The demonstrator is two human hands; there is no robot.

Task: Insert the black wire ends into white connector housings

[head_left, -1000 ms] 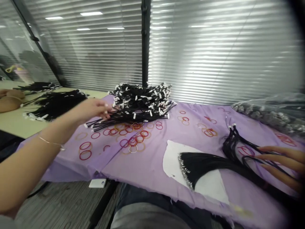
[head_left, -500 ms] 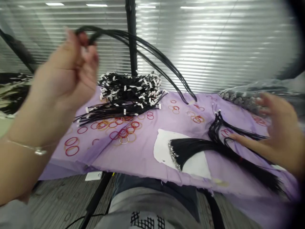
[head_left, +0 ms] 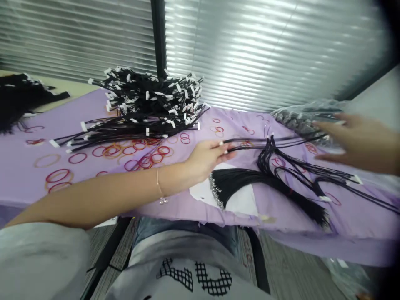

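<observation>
My left hand (head_left: pixel 208 158) is closed in a pinch near the middle of the table, on the white-tipped end of a few black cables (head_left: pixel 253 142). Those cables stretch rightward, nearly flat, toward my right hand (head_left: pixel 359 143). That hand is blurred, its thumb and fingers apart around the far end of the cables; no grip shows. Below them a thick bundle of black wires (head_left: pixel 265 179) with silvery metal tips lies on white paper (head_left: pixel 242 202). Looped black cables with white connectors (head_left: pixel 325 198) spread beside it on the right.
A big heap of black cables with white connectors (head_left: pixel 146 95) stands at the back left. Red and yellow rubber bands (head_left: pixel 156 157) are scattered over the purple cloth (head_left: pixel 175 208). More black wires (head_left: pixel 21 98) lie far left. A clear plastic bag (head_left: pixel 290 116) with metallic parts sits back right.
My left hand has come down from high on the left to the table's middle, still with black cables. The cable arch is now nearly straight. The view has shifted; my right hand stays at the right.
</observation>
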